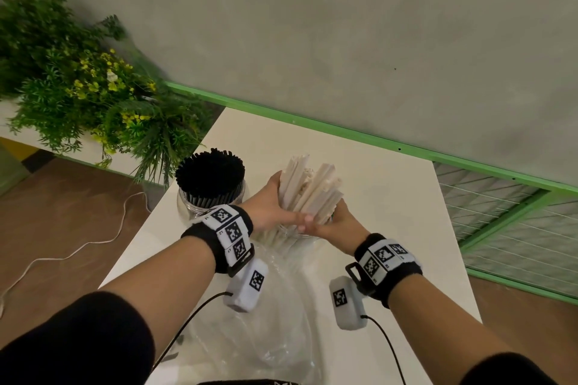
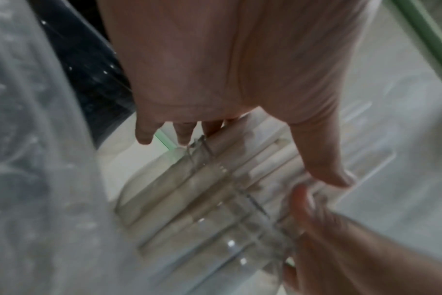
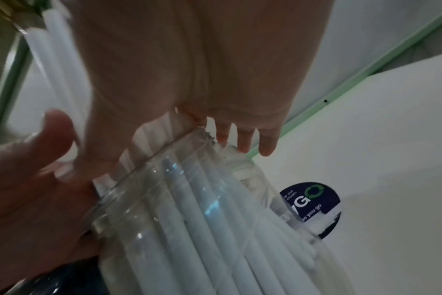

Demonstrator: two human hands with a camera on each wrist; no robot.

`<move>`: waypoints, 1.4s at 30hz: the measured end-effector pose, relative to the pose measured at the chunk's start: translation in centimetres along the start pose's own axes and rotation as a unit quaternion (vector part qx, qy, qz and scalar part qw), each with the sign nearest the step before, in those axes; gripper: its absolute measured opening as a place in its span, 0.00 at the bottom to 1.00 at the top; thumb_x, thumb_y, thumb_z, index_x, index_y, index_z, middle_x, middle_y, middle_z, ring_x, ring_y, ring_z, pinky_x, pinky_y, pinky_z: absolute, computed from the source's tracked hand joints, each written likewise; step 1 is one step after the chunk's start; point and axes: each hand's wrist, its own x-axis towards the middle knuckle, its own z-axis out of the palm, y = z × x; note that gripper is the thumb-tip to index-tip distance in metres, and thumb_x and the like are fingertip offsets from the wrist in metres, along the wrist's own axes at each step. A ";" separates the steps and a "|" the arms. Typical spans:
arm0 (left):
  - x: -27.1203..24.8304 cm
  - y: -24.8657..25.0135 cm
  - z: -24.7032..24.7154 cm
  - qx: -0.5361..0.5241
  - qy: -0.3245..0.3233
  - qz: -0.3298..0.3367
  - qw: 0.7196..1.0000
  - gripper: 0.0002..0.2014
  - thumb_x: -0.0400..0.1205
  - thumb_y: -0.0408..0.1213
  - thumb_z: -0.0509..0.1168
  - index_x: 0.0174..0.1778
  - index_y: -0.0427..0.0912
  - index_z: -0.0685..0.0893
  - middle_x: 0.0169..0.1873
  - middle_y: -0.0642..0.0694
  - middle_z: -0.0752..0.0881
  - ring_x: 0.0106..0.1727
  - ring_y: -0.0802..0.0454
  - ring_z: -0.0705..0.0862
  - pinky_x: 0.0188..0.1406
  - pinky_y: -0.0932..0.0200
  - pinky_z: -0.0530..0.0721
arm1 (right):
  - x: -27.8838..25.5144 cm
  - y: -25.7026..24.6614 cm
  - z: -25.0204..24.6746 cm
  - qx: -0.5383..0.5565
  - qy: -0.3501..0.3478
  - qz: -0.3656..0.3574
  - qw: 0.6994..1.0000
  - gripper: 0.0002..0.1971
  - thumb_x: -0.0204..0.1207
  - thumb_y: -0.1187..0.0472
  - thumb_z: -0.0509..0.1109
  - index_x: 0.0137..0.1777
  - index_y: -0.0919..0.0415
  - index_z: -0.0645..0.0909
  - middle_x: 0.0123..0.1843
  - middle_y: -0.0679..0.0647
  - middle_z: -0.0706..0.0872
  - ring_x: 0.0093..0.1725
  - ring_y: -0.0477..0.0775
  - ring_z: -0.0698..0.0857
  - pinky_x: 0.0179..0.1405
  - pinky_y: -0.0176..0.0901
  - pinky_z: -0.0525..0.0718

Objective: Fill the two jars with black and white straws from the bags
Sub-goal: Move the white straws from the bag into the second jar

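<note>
White straws (image 1: 308, 189): bundle gripped on both sides by left hand (image 1: 269, 203) and right hand (image 1: 339, 220), lower ends inside clear jar (image 3: 179, 209). Black straws (image 1: 210, 172): held in neighbouring jar (image 1: 187, 206) on desk (image 1: 391, 212).

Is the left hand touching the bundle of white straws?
Touching. In the head view the left hand wraps the side of the white straws with no gap, opposite the right hand.

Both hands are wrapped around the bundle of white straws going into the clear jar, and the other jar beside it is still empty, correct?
Not quite. The other jar is packed with black straws, as the head view shows. The left hand and right hand do grip the white straws.
</note>
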 end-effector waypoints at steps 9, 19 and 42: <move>0.5 -0.1 -0.1 -0.031 0.024 0.022 0.999 0.41 0.69 0.56 0.74 0.75 0.46 0.68 0.61 0.53 0.83 0.64 0.59 0.81 0.67 0.62 0.78 | 1.0 -1.0 0.5 0.010 0.113 -0.062 0.992 0.33 0.54 0.53 0.88 0.56 0.47 0.74 0.53 0.52 0.86 0.55 0.50 0.87 0.55 0.55 0.87; -1.5 -0.1 -1.1 0.087 0.109 0.119 0.983 0.35 0.80 0.43 0.69 0.80 0.62 0.60 0.75 0.57 0.70 0.72 0.61 0.71 0.72 0.57 0.71 | 0.7 -1.5 -0.5 -0.095 0.142 -0.047 0.984 0.39 0.52 0.36 0.84 0.59 0.48 0.69 0.52 0.50 0.82 0.53 0.52 0.82 0.47 0.45 0.82; -2.0 -0.9 -1.2 0.201 0.118 0.086 0.969 0.33 0.75 0.50 0.73 0.74 0.54 0.69 0.70 0.54 0.77 0.67 0.55 0.78 0.68 0.54 0.77 | -1.9 -0.5 0.6 -0.375 0.108 -0.248 0.886 0.27 0.81 0.53 0.57 0.80 0.57 0.64 0.85 0.53 0.59 0.82 0.52 0.60 0.78 0.54 0.66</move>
